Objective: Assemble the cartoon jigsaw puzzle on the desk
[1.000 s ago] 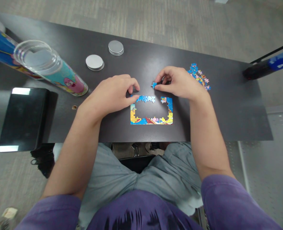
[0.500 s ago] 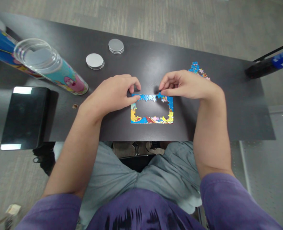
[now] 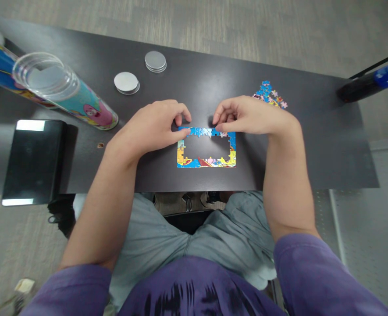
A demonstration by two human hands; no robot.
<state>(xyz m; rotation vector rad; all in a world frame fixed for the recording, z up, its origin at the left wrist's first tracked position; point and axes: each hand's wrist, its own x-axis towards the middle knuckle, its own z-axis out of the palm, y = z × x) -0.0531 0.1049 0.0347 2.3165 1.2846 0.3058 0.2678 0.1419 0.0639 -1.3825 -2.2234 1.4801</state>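
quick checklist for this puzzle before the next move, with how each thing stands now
1. Puzzle border flat on the desk: ok.
2. Left grip at the border's top-left: ok, thumb on it.
3. Blue piece under the right grip fully seated: cannot tell, thumb partly covers it.
4. Loose pieces apart from the border: ok.
5. All loose pieces visible: not ok, right grip hides some.
6. Disc stacks away from the border: ok.

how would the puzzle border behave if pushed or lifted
The puzzle border would probably bend or break apart if lifted, being narrow interlocking pieces around an open middle. Pushed, it would likely slide, lying flat on the smooth-looking table.
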